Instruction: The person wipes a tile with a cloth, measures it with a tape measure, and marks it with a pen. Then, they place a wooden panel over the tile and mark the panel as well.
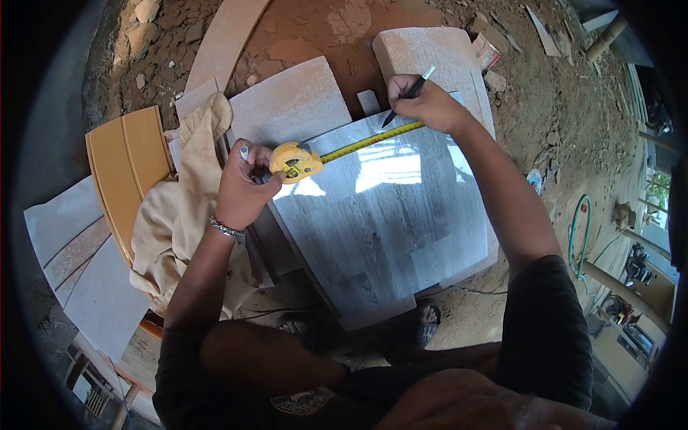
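Note:
My left hand (242, 188) is closed around a yellow tape measure (296, 162) at the left end of a glossy grey wood-pattern tile (358, 244). A small light-coloured round-ended object (244, 152) sticks up between the fingers of that hand. The yellow blade (373, 140) is drawn out to the right across the upper part of the tile. Gripped in my right hand (433, 106) is a black marker pen (414, 89), its tip pointing down by the tile's far edge, just above the blade. My right wrist overlaps the blade's far end.
Beneath the tile are pale blocks (287, 97), with another block (423, 50) at the upper right. A beige cloth (172, 222) lies left, beside a curved yellow-brown panel (129, 143) and tile pieces (64, 222). My sandalled feet (430, 319) and a cable (466, 289) are near the tile.

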Action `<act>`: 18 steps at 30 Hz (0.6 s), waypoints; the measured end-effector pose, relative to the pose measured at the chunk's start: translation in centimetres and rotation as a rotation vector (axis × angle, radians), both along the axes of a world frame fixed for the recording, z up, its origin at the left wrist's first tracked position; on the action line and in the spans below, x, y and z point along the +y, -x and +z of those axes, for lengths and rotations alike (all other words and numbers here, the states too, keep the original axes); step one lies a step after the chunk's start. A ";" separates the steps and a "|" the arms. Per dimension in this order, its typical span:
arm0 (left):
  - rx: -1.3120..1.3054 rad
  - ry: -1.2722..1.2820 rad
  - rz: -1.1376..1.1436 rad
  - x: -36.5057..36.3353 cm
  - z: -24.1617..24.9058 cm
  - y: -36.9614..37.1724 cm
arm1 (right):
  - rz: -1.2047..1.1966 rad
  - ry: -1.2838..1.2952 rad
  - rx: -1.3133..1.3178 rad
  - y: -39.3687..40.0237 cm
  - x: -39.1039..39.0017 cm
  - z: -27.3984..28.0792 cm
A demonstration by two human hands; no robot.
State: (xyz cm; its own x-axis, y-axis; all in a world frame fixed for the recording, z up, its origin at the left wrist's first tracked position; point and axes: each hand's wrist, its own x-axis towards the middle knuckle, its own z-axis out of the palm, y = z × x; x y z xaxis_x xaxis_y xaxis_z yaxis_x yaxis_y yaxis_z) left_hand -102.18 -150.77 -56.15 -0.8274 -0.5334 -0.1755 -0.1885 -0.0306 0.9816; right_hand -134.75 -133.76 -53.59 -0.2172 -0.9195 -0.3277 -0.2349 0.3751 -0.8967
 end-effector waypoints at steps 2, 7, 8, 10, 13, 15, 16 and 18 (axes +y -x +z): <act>-0.039 -0.024 0.011 -0.5 0.0 0.2 | -0.005 0.011 0.016 -0.1 0.0 0.0; 0.024 -0.101 0.026 -1.2 -0.7 0.4 | -0.023 0.013 0.036 -0.6 0.1 -0.1; 0.002 -0.100 0.021 -1.3 -0.6 0.5 | -0.022 -0.009 0.035 -0.6 0.1 -0.1; -0.009 -0.090 0.028 -1.5 -0.6 0.7 | -0.020 -0.010 0.042 -0.5 0.1 -0.1; -0.030 -0.081 0.033 -1.6 -0.6 0.8 | -0.020 -0.013 0.053 -0.3 0.1 -0.5; -0.035 -0.081 0.033 -1.6 -0.5 0.8 | -0.018 -0.012 0.062 -0.2 0.1 -0.4; -0.037 -0.095 0.034 -1.6 -0.5 0.9 | -0.011 -0.028 0.081 -0.4 0.0 -0.1; -0.040 -0.112 0.030 -1.6 -0.5 0.8 | -0.008 -0.046 0.100 -0.5 -0.1 -0.1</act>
State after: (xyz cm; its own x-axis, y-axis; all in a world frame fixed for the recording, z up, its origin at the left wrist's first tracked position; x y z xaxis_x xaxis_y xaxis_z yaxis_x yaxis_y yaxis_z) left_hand -103.01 -152.36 -56.64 -0.8024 -0.5333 -0.2681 -0.2248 -0.1461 0.9634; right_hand -134.23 -133.86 -53.69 -0.2582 -0.9019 -0.3461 -0.3187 0.4178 -0.8508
